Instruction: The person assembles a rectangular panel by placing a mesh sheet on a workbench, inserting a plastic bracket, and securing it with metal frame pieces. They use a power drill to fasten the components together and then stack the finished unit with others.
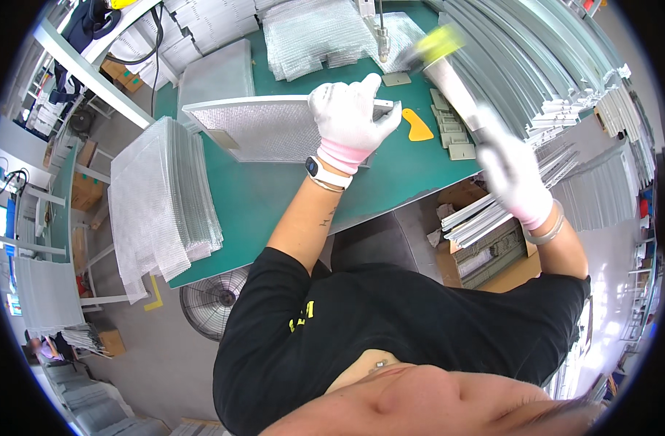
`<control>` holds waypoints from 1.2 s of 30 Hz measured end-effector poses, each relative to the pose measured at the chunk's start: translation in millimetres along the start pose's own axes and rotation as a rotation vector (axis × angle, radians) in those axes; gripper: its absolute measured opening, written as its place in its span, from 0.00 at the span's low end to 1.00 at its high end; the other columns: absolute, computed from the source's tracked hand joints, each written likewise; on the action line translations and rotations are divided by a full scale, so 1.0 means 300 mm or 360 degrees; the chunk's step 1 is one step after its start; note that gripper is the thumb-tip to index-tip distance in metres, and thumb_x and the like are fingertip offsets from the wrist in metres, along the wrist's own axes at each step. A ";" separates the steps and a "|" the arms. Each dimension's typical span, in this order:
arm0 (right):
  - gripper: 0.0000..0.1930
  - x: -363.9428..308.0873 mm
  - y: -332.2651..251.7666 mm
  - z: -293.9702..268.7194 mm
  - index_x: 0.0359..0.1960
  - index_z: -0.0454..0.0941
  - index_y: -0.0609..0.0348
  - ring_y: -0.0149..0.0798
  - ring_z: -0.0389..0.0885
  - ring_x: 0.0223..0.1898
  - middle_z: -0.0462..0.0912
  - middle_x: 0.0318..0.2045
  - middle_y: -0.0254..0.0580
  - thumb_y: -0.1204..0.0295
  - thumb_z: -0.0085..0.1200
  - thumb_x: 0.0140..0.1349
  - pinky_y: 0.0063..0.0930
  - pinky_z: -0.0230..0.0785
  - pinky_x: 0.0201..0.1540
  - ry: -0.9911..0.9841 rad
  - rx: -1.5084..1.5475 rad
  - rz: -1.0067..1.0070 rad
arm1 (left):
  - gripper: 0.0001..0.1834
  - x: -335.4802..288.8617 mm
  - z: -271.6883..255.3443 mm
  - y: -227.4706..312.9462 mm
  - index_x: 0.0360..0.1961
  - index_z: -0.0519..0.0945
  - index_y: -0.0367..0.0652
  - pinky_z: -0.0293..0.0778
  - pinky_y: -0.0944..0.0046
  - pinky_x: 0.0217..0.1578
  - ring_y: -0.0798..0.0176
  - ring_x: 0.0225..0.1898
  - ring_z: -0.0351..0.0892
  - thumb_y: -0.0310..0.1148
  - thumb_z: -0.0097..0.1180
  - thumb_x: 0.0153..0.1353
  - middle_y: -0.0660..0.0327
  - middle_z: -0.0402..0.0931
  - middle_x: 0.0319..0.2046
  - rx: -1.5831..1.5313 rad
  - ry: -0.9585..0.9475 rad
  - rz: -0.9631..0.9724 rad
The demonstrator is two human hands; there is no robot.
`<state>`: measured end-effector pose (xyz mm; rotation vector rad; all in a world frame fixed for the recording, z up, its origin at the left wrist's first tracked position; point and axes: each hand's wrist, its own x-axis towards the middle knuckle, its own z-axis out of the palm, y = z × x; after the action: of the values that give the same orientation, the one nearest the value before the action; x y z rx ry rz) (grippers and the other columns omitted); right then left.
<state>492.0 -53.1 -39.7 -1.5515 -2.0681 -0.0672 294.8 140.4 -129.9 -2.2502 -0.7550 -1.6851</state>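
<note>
My left hand (pixel 347 116), in a white glove with a pink cuff, grips the upper edge of a framed mesh panel (pixel 263 131). The panel stands on its edge on the green table, and its thumb side points toward the right. My right hand (pixel 514 174), gloved likewise, is closed round the handle of a mallet (pixel 452 87). The mallet is raised above the table's right part, its yellow-green head blurred by motion. A yellow scraper (pixel 417 126) lies flat between the two hands. Beside it is a row of small flat metal plates (pixel 450 127).
Stacks of mesh sheets (pixel 161 196) lie on the table's left end and at its back (pixel 314 36). Long pale frame strips (pixel 521 58) are piled at the right. A hanging tool (pixel 382 40) comes down at the back. Below stand a fan (pixel 212 301) and a cardboard box (pixel 510 272).
</note>
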 end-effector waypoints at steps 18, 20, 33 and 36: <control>0.28 -0.119 0.211 0.591 0.67 0.69 0.41 0.56 0.82 0.42 0.81 0.43 0.57 0.69 0.52 0.64 0.47 0.75 0.47 -0.0584 0.0051 0.0663 | 0.18 -0.005 -0.054 0.013 0.34 0.81 0.48 0.65 0.54 0.37 0.58 0.29 0.72 0.43 0.72 0.43 0.65 0.72 0.26 0.0014 -0.0058 0.0074; 0.29 -0.028 0.231 0.620 0.68 0.68 0.44 0.59 0.77 0.52 0.77 0.50 0.60 0.68 0.54 0.63 0.49 0.72 0.54 -0.0479 -0.0163 0.0510 | 0.14 -0.008 -0.074 0.029 0.25 0.79 0.50 0.65 0.53 0.35 0.57 0.28 0.72 0.42 0.71 0.44 0.65 0.71 0.25 0.0014 -0.0070 0.0072; 0.24 0.995 -0.075 -0.071 0.62 0.65 0.60 0.37 0.77 0.51 0.75 0.51 0.52 0.65 0.55 0.67 0.28 0.71 0.51 0.1224 0.0738 -0.0614 | 0.14 0.010 -0.034 0.016 0.18 0.74 0.51 0.59 0.55 0.37 0.57 0.27 0.68 0.41 0.68 0.44 0.66 0.67 0.21 -0.0061 -0.0108 0.0097; 0.11 0.906 -0.125 -0.040 0.47 0.72 0.55 0.27 0.77 0.31 0.78 0.34 0.37 0.68 0.56 0.67 0.19 0.70 0.32 0.0526 0.1984 -0.0489 | 0.12 0.005 -0.026 -0.030 0.20 0.76 0.50 0.61 0.54 0.38 0.58 0.28 0.70 0.40 0.68 0.44 0.66 0.71 0.22 0.0038 -0.0140 0.0013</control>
<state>412.9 167.6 103.4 -0.4124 -1.4928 0.6723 283.8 144.7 -127.3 -2.3210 -0.7800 -1.5741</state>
